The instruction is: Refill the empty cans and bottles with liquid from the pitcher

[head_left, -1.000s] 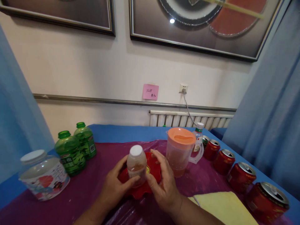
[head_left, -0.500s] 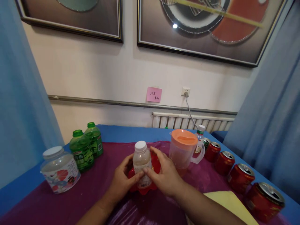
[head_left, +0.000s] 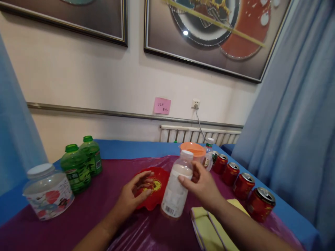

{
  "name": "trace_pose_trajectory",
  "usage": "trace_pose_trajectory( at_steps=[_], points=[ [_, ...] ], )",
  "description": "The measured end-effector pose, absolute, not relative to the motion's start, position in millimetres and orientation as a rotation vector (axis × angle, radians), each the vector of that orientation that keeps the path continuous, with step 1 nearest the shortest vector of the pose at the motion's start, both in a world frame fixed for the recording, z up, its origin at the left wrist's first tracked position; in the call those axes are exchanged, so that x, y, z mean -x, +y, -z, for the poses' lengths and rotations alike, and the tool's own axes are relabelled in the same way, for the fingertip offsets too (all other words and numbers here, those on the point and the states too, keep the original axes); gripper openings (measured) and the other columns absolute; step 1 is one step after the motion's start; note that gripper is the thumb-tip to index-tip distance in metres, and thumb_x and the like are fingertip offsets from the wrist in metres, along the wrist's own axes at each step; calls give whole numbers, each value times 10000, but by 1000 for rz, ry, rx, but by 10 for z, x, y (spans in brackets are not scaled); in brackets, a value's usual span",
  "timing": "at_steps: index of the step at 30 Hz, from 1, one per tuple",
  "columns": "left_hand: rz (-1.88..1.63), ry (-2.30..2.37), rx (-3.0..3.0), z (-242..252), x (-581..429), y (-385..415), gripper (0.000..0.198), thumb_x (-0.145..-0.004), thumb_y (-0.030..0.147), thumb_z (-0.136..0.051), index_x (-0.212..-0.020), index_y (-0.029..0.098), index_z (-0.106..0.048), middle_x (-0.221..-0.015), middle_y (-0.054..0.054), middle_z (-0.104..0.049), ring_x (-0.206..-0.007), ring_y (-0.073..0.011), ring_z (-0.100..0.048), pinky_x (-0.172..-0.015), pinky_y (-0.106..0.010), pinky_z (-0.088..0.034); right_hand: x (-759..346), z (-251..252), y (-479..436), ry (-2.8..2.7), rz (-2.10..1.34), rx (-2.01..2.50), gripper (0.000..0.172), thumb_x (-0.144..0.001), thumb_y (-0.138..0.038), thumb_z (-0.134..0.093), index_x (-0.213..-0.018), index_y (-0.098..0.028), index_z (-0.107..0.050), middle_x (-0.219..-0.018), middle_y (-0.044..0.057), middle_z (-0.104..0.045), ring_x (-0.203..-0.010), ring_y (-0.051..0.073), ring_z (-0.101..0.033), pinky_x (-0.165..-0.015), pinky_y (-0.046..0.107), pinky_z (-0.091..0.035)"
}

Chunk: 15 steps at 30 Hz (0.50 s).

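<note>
Now my right hand [head_left: 204, 183] alone grips the white-capped bottle [head_left: 176, 193], lifted off the red plate [head_left: 158, 179] and tilted; my left hand [head_left: 132, 197] has released it, fingers loosely curled at the plate's rim.

At frame centre, the right hand [head_left: 202, 183] grips a clear plastic bottle [head_left: 176, 191] with a white cap just below its neck. The bottle is off the table and tilted, cap toward the upper right. Left of it, the left hand [head_left: 133, 196] rests with loosely curled fingers on the near rim of a red scalloped dish [head_left: 157, 176], which lies on a purple plastic sheet [head_left: 99, 212]. Behind the bottle stands an orange-lidded pitcher [head_left: 193, 149]. Four red cans [head_left: 242, 184] line the right edge. Two green bottles [head_left: 77, 167] and a white-lidded jar [head_left: 47, 191] stand at left. A yellow cloth [head_left: 206, 228] lies at lower right.
</note>
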<state>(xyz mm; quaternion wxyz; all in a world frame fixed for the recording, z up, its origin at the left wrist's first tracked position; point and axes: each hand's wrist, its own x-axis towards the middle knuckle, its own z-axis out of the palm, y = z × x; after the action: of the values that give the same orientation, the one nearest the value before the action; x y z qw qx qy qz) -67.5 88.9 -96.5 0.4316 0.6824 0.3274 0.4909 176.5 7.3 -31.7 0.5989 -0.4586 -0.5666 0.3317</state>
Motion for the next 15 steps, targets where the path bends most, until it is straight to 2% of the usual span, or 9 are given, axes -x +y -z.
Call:
trace_pose_trajectory(
  at_steps=[5,8,11,15],
  points=[
    [-1259,922,-1859,1018,656,926,453,-789,466,-714,-1161,210,-681,-1058,-102,-778,-916,-248,-749,-856,-397,-627,-2571,245,-150,-1194,-544,1305,485,-700,-436,-798,-1054,-190,-577,-1062,110,-741,-953,272,-722,-836,405,-584],
    [-1316,949,-1945,1084,663,983,422,-797,475,-701,-1140,230,-690,-1031,-78,-786,-877,-235,-753,-835,-370,-630,-3045,275,-180,-1125,-339,1515,496,-721,-485,-763,-1069,-189,-569,-1010,130,-741,-871,283,-728,-746,386,-581],
    [-1388,978,-1990,1119,684,1041,401,-793,489,-699,-1106,238,-706,-966,-58,-796,-821,-224,-756,-798,-335,-633,-3382,352,-49,-1098,-90,1704,509,-738,-495,-738,-1098,-174,-576,-1028,161,-732,-860,296,-721,-713,374,-555],
    [-1414,1027,-2033,1108,717,1072,391,-780,515,-703,-1065,247,-727,-893,-43,-800,-772,-222,-757,-757,-305,-632,-3577,479,357,-1125,88,1898,536,-712,-492,-738,-1087,-132,-603,-1022,173,-725,-914,316,-702,-756,379,-523]
  ],
)
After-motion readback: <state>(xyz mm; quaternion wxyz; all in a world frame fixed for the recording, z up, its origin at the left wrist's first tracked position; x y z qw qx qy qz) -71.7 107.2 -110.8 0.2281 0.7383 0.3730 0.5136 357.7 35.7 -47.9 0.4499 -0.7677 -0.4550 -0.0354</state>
